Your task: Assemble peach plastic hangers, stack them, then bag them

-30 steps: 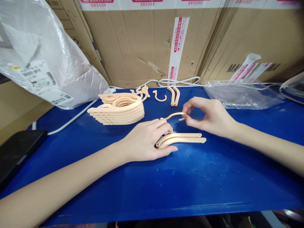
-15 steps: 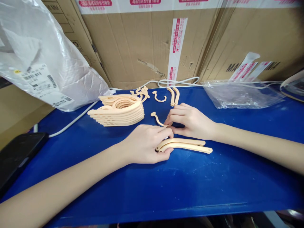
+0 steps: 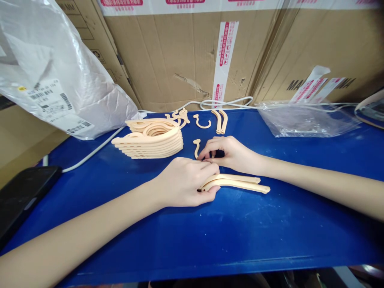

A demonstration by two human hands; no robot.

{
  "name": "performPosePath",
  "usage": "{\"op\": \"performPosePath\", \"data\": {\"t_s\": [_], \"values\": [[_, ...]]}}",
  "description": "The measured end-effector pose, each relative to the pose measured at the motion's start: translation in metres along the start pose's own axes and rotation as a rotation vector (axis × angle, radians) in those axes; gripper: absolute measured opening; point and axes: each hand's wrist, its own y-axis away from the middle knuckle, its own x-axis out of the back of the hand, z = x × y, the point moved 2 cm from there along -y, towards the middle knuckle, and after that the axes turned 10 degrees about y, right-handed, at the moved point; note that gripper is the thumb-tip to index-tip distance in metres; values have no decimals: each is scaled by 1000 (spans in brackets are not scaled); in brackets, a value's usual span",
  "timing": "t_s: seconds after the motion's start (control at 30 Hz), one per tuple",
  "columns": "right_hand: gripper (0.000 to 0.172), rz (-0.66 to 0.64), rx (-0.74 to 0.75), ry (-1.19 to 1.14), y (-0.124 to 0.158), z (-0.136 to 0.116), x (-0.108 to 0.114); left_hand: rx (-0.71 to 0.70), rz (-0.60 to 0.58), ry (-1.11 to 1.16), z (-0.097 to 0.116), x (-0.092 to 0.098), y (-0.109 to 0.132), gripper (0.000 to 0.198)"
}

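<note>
Currently, on the blue tabletop, the right hand has moved left and nearer the person since one second ago; it is now directly beside the left hand, where a gap separated them before. Whether the fingertips of the two hands touch cannot be told. The left hand stays in place, thumb and fingers closed on the curved ends of the pair of hanger arms, whose free ends have spread slightly and swung toward the near edge. The hanger hook has been turned; its visible head formerly pointed left. The hanger arms extend rightward from the left hand's grip, on the near side of the right hand. The hanger hook is pinched at the right fingertips, beyond the left knuckles. Long axis of the hanger arms: left to right, angled slightly nearward. Hanger hook: flared head pointing away from the person, shank curving nearward.
</note>
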Motion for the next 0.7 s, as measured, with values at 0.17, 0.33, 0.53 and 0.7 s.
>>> {"op": "performPosePath", "data": {"t_s": [0.17,0.33,0.53,0.7], "values": [[11,33,-63,-77,2,0,-5,-27,12,-43,1,0,0,17],[15,32,-62,-37,-3,3,2,-9,8,-65,2,2,-1,16],[20,175,101,512,-38,20,38,9,-23,-64,1,1,-1,16],[42,43,84,750,-77,46,44,8,-26,-40,-1,-1,-1,16]]}}
